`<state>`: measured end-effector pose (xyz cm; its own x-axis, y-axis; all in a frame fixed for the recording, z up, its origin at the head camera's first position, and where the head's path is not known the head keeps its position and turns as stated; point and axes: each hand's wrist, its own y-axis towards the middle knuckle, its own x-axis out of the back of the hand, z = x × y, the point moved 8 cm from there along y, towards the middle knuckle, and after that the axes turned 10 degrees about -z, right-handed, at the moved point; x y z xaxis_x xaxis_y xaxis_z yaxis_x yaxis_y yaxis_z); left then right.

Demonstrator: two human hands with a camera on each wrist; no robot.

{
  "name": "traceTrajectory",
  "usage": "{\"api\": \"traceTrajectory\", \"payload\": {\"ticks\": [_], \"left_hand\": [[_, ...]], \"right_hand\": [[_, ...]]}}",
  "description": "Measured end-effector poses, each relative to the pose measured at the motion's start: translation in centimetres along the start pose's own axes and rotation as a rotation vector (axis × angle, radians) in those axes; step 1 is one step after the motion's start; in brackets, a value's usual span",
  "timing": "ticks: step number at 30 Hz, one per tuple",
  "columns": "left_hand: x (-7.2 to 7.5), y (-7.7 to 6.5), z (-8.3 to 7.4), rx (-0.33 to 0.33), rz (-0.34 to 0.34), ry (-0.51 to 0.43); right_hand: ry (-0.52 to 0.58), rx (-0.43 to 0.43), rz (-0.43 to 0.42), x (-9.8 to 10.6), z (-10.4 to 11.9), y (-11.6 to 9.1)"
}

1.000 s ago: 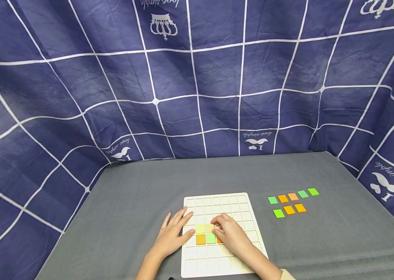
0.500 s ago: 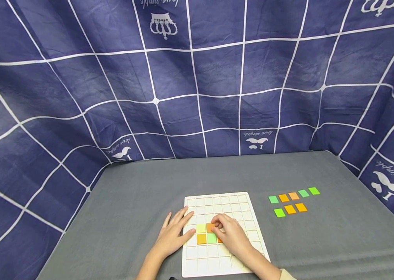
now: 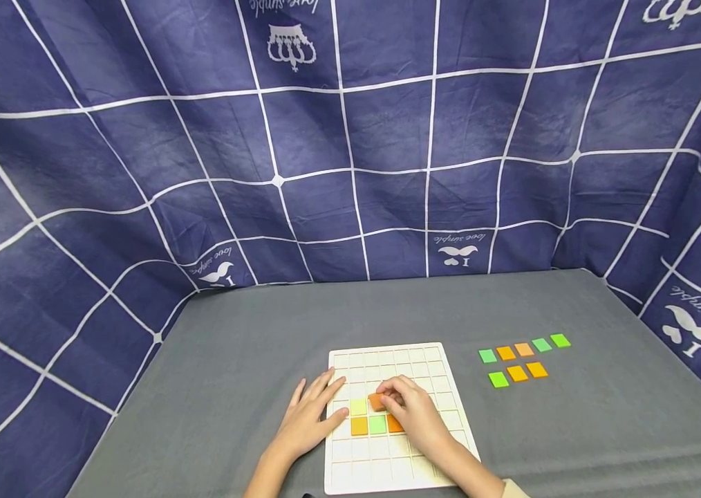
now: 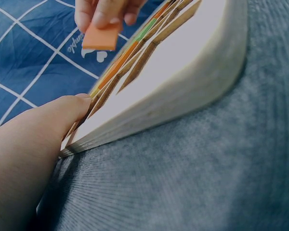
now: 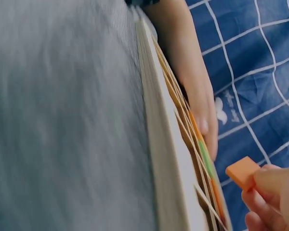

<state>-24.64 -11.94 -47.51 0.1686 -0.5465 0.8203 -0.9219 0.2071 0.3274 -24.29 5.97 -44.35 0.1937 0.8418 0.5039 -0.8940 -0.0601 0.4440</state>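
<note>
Orange tile [image 3: 376, 402] pinched clear of the grid board [image 3: 359, 474]

At the far left hangs a dark blue cloth [image 3: 21, 290] with white lines, running behind the grey table [image 3: 245, 332] all the way to the right. Next comes the left hand [image 3: 307, 418]: its fingers are straight and spread, resting on the board's left side, and it grips nothing. Its thumb lies just beside a yellow tile [image 3: 359, 407], which sits in a cell; a mustard tile [image 3: 359, 425] fills the cell nearer the person. Right of the mustard one is a mint tile [image 3: 377, 424], then a deep orange tile [image 3: 395, 423] close to the right hand [image 3: 415, 411].

Seen from the head, the orange tile is over the cell right of the yellow one, slightly tilted; both wrist views show a gap between it and the board. The right hand holds it with thumb and fingertips closed on its edge. A cream sleeve [image 3: 514, 490] shows at that wrist.

Well apart on the right, eight loose tiles [image 3: 524, 349] lie on the table: five in the far row, three in the near one, in greens and oranges.
</note>
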Motion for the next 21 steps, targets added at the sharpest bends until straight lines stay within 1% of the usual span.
{"api": "traceTrajectory", "payload": {"ticks": [2,5,9,13,17,21], "left_hand": [[0.0,0.0,0.0,-0.001,-0.004,0.001],[-0.1,0.1,0.0,-0.001,-0.005,0.001],[0.0,0.2,-0.1,-0.001,0.000,-0.008],[0.1,0.1,0.0,0.001,0.003,-0.010],[0.0,0.1,0.0,0.001,0.006,-0.014],[0.0,0.1,0.0,-0.002,0.006,-0.014]], "right_hand": [[0.008,-0.042,-0.008,0.8,-0.2,0.3],[-0.012,-0.078,-0.053,2.5,-0.8,0.8],[-0.070,-0.083,-0.139,5.8,-1.9,1.2],[-0.128,-0.087,-0.199,9.2,-3.4,1.3],[-0.198,-0.062,-0.253,12.5,-4.9,1.3],[-0.265,-0.012,-0.316,16.1,-5.9,1.9]]}}
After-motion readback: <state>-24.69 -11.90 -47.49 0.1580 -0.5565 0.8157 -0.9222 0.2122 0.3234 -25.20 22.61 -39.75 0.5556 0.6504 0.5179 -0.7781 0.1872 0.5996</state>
